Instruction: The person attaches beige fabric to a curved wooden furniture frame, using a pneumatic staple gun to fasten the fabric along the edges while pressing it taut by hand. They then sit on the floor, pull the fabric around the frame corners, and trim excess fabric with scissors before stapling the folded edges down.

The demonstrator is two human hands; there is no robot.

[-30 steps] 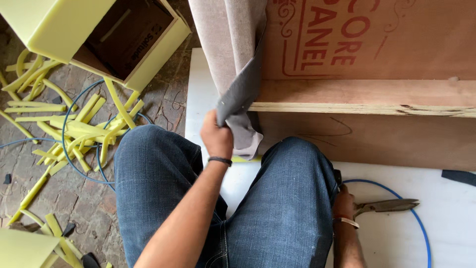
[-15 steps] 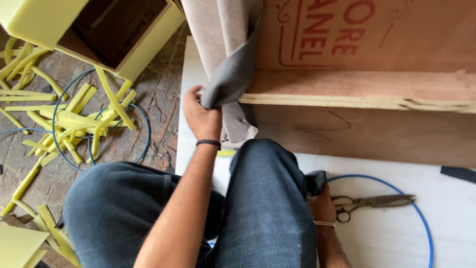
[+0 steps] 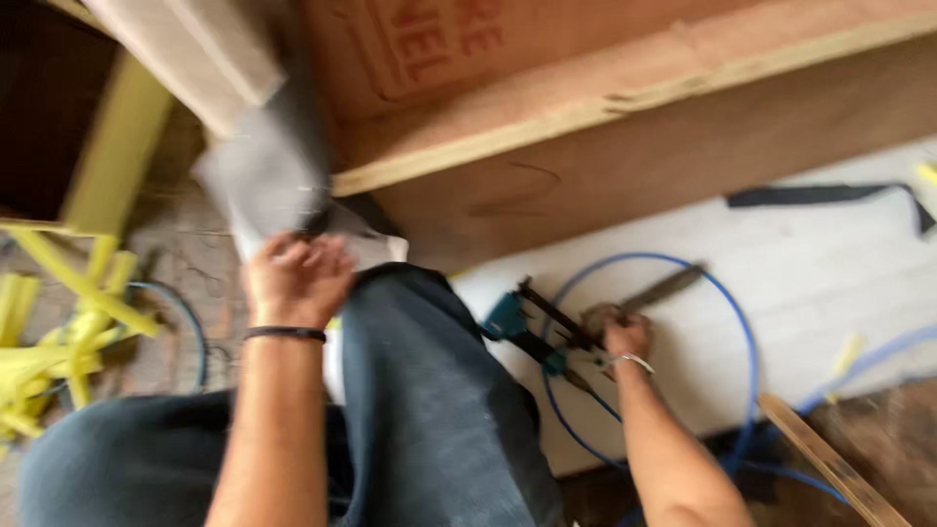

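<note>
My left hand point(image 3: 293, 281) is shut on the lower end of a grey fabric sheet point(image 3: 264, 171) that hangs down the left corner of a plywood and timber frame point(image 3: 605, 88). My right hand point(image 3: 625, 337) lies low on the white board point(image 3: 830, 283), fingers curled over the handles of metal scissors point(image 3: 654, 293). A teal and black staple gun point(image 3: 522, 322) lies just left of that hand, against my knee. My jeans-clad legs fill the bottom middle. The picture is blurred.
A blue hose point(image 3: 747, 332) loops on the white board around my right hand. A black strap point(image 3: 830, 195) lies near the frame's base. Yellow strips point(image 3: 59, 351) litter the stone floor at left, below a yellow-edged box point(image 3: 117, 146). A wooden slat point(image 3: 830, 473) lies at bottom right.
The view has swung right and tilted. My left hand has stayed on the grey fabric. My right hand and the scissors now show fully, and the staple gun has come into sight.
</note>
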